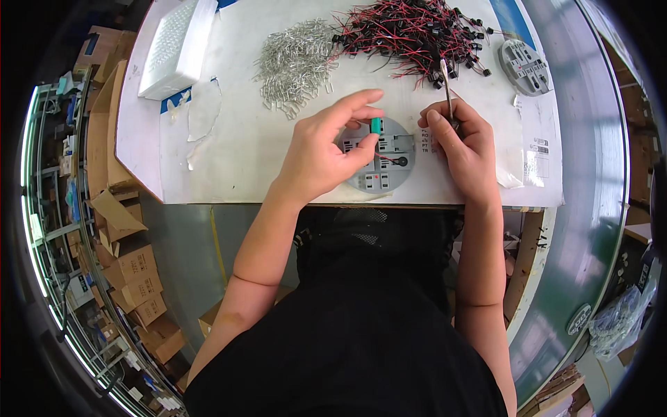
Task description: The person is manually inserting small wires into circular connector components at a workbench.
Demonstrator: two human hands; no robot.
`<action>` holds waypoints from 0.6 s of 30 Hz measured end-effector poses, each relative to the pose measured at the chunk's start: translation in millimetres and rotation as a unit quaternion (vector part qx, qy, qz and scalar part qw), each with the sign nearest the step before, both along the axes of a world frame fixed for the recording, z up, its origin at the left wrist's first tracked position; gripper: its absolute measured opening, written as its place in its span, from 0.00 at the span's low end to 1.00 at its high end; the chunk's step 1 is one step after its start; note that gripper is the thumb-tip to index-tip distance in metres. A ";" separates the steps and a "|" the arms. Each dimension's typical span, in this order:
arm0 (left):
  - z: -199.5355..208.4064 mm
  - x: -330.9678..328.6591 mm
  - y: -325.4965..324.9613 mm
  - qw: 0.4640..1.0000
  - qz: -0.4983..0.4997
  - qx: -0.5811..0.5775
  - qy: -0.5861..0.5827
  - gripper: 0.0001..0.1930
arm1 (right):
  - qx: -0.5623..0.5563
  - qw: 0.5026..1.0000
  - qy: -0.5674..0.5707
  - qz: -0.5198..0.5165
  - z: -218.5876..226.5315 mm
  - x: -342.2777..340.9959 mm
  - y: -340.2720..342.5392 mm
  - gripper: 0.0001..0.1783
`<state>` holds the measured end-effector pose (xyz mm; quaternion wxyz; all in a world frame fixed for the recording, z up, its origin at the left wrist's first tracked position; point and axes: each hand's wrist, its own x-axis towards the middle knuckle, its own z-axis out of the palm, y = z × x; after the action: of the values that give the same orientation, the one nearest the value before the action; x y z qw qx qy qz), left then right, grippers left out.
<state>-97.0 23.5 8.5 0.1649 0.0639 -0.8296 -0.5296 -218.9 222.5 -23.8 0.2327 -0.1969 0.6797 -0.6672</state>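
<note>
Near the table's front edge lies a grey round plate [391, 182] with moulded slots. A small black round part [400, 161] with thin red and black wires sits on it. Over the plate's upper left, my left hand [324, 148] pinches a small green cylinder [376, 126] between thumb and fingers, covering part of the plate. My right hand [464, 144], just right of the plate, is closed around the dark handle of what looks like a screwdriver [447, 87]. Its metal shaft points away from me, toward the heap of wired parts.
A heap of black parts with red and black wires [424, 35] lies at the back, beside a pile of bent metal pins [295, 62]. Another grey plate [524, 67] is at far right, a white foam block [179, 48] at far left. Cardboard boxes [135, 267] stand left.
</note>
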 end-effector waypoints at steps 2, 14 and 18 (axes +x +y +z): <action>-0.8 -4.4 1.3 0.997 0.004 -0.071 -0.010 0.22 | -0.006 1.000 -0.004 -0.010 -0.4 -1.4 -0.1 0.11; 3.4 -9.0 -8.3 0.990 -0.024 -0.138 -0.015 0.23 | 0.001 1.000 -0.015 0.012 4.7 -3.1 -1.5 0.09; 13.3 -0.5 -8.0 0.977 -0.038 -0.211 0.011 0.33 | -0.014 1.000 -0.018 -0.007 2.4 1.7 -0.1 0.09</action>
<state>-97.6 15.5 21.8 0.1631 -0.0098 -0.9228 -0.3488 -217.2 222.3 -21.4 0.2375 -0.1834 0.6675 -0.6814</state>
